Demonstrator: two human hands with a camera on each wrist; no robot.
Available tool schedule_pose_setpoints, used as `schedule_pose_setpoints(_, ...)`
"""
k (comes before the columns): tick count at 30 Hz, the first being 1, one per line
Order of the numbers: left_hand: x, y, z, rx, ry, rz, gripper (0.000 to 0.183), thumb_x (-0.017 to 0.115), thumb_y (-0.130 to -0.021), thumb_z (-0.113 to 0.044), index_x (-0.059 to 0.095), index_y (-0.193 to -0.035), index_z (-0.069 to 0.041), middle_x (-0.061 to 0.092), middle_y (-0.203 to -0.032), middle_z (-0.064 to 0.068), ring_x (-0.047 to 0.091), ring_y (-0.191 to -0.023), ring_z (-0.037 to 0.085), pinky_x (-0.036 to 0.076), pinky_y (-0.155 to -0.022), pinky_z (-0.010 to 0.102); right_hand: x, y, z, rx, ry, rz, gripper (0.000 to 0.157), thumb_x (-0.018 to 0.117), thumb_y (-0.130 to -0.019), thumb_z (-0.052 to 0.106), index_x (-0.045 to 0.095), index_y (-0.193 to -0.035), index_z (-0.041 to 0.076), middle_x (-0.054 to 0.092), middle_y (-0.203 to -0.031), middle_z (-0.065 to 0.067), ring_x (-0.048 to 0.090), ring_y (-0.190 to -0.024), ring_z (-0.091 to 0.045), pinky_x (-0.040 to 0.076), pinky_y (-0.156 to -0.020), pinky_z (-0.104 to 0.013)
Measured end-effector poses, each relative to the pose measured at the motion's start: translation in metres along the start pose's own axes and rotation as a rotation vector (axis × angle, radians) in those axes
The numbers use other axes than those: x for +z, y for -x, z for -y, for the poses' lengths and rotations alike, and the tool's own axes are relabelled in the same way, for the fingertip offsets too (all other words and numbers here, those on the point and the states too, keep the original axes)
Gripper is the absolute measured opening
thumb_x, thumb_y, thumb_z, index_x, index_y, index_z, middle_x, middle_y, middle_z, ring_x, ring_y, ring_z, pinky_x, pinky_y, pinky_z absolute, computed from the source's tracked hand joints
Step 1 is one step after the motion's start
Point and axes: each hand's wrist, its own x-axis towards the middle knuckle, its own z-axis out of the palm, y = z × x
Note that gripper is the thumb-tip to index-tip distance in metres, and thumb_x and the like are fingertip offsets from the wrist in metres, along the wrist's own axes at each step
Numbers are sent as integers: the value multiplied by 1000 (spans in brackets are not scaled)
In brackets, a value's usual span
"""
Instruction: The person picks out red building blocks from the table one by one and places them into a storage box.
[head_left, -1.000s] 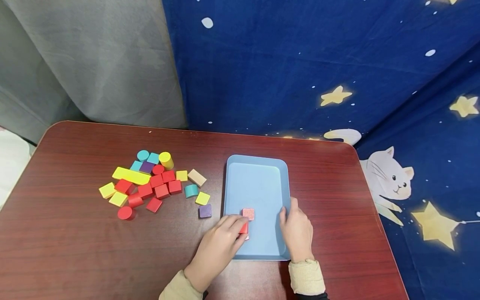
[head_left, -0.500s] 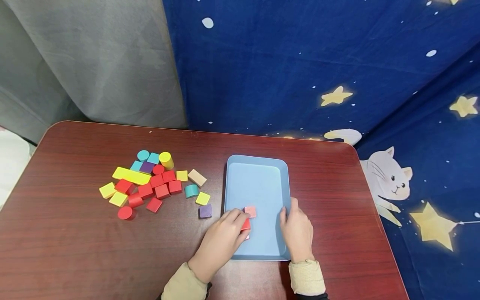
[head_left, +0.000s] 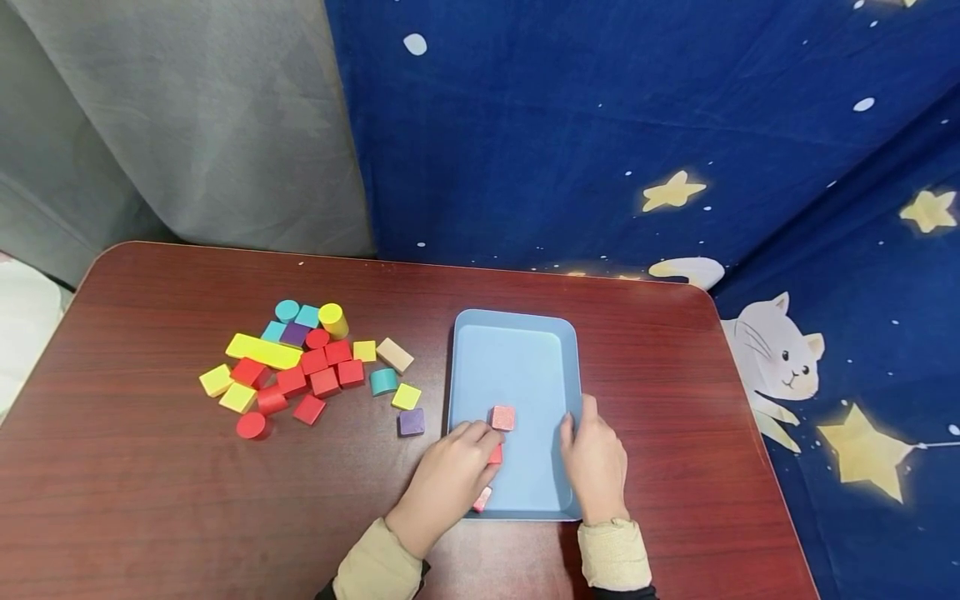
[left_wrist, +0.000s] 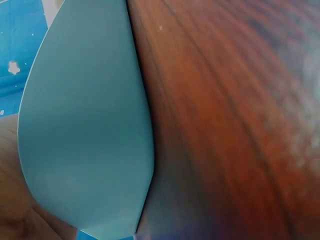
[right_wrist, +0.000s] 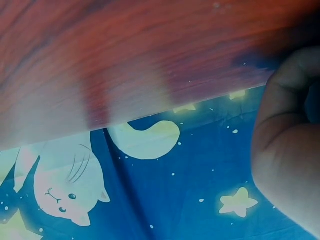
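Inside the pale blue plastic tray (head_left: 512, 358), near its front edge, small red wooden blocks (head_left: 502, 417) are pinched by the left hand (head_left: 448, 481) while the right hand (head_left: 595, 457) grips the rim, so a careless nudge could scatter them.

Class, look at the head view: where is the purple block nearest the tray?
The purple block lies on the table just left of the blue tray, below a yellow block.

Starry blue cloth (head_left: 600, 125), grey curtain (head_left: 187, 125), wooden table (head_left: 150, 483)
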Motion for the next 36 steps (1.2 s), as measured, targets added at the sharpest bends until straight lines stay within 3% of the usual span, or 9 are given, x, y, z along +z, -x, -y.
schedule_pose_setpoints(19, 1, -5, -7, -10, -41, -18, 27, 89, -75, -17, 72, -96, -14, 69, -89, -2, 62, -80, 14, 55, -68, 25, -2, 0, 1, -7, 1, -9, 32, 62, -95, 16, 56, -124, 2, 67, -72, -23, 64, -57, -44, 44, -43, -52)
schedule_pose_setpoints(27, 3, -5, -6, -53, 9, 49, 32, 88, -77, -18, 74, -104, -13, 72, -98, -1, 65, -87, 14, 57, -72, 26, -1, 1, 1, -1, 1, -2, 33, 61, -96, 17, 55, -125, 1, 68, -74, -25, 65, -59, -46, 44, -44, -54)
schedule_pose_setpoints(36, 2, -5, -3, -56, 51, 51, 26, 86, -78, -16, 74, -101, -13, 70, -96, -1, 63, -85, 14, 56, -70, 26, 0, 0, 1, -4, 1, -5, 32, 60, -97, 18, 55, -123, 2, 68, -74, -24, 64, -59, -46, 44, -44, -54)
